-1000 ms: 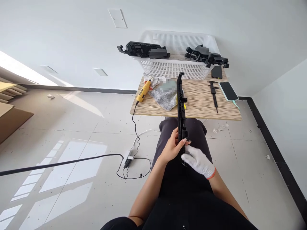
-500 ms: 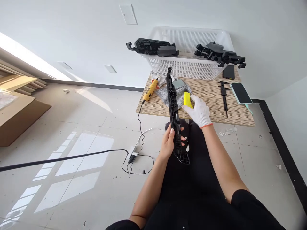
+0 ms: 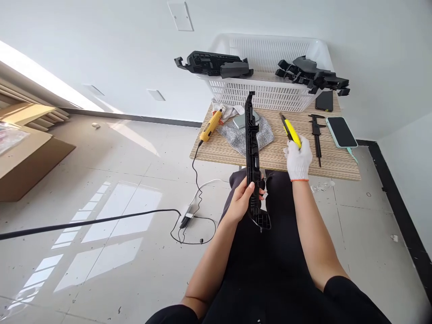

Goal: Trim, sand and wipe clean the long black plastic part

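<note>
Left hand, bare, is closed around the lower third of a long black moulded part, thumb on the near face and fingers wrapped behind. The part stands nearly upright over the person's lap, its upper end rising in front of the table edge and its hooked lower end just below the hand. Right hand, in a white knit glove, is clenched on a yellow utility knife, which points up and away over the table; whether the blade is extended cannot be told.

Assessment: the part appears to be rigid, light plastic, ribbed and clipped along its length. It should handle stiffly with little flex, but the thin tabs look breakable. The ribbed mid-to-lower section gives the surest hold; the ends offer poor purchase.

On the table lie a grey cloth, a yellow rotary tool with its cord trailing to the floor, a black caliper and a phone. Behind them stands a white basket with similar black parts resting across its rim.
</note>
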Demonstrator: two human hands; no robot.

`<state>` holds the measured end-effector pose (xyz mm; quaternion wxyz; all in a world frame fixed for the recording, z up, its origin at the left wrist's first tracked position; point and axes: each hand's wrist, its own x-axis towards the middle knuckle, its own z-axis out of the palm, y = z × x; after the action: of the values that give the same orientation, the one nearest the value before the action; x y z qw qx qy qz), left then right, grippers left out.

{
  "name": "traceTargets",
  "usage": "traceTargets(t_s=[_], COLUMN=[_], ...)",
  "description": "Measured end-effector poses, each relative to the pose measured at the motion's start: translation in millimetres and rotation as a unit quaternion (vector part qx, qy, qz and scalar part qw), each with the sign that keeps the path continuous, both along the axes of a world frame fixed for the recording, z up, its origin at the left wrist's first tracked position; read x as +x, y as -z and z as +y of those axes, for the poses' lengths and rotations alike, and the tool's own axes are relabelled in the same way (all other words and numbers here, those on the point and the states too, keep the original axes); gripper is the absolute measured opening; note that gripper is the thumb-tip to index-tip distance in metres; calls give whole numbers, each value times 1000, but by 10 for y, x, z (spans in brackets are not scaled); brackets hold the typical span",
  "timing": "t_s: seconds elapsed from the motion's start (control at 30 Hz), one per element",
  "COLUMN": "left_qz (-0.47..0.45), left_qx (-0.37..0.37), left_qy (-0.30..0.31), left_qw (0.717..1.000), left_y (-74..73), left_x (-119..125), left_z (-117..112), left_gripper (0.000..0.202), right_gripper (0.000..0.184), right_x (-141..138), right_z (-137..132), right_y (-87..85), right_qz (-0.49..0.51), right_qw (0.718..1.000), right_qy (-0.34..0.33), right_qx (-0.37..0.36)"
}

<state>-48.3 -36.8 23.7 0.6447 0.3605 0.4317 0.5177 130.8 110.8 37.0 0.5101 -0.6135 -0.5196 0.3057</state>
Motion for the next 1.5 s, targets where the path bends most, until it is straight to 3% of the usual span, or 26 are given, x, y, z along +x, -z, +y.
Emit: traceTargets(t_s=[0.13, 0.27, 0.37, 0.5, 0.77, 0.93, 1.1, 1.27, 1.43, 1.5], left_qz=[-46, -107, -127, -121, -149, -171, -179, -139, -140, -146], left_qx=[-9, -6, -15, -33, -64, -66, -75, -49, -44, -52], left_qy=[-13, -10, -15, -66, -91, -88, -102, -80, -73, -75], left_qw=[999, 994, 992, 990, 983, 979, 976, 986, 987, 985], left_y=[-20, -47, -58, -29, 44, 156, 236, 268, 298, 308], left_x=[89, 203, 306, 388, 361, 310, 269, 246, 214, 205], left_z=[140, 278, 365, 434, 545, 573, 558, 521, 487, 483], left_gripper=[53, 64, 59, 46, 43, 46, 49, 63, 65, 66], right_gripper=[36, 41, 38, 33, 41, 45, 32, 33, 32, 34], right_x=[189, 306, 333, 399, 791, 937, 872, 783, 719, 725], right_z=[-40, -163, -231, -291, -385, -497, -566, -543, -568, -575], right_y=[-21, -122, -191, -215, -56, -84, -204, -209, -135, -122], right_qz=[259, 331, 296, 227, 83, 41, -51, -88, -79, -72], right_qw=[965, 937, 947, 962, 984, 970, 962, 935, 967, 965], right_qy=[-36, -108, -113, -121, -129, -210, -241, -318, -230, -239], right_qx=[-1, -15, -51, -87, -89, -117, -119, -132, -77, -85])
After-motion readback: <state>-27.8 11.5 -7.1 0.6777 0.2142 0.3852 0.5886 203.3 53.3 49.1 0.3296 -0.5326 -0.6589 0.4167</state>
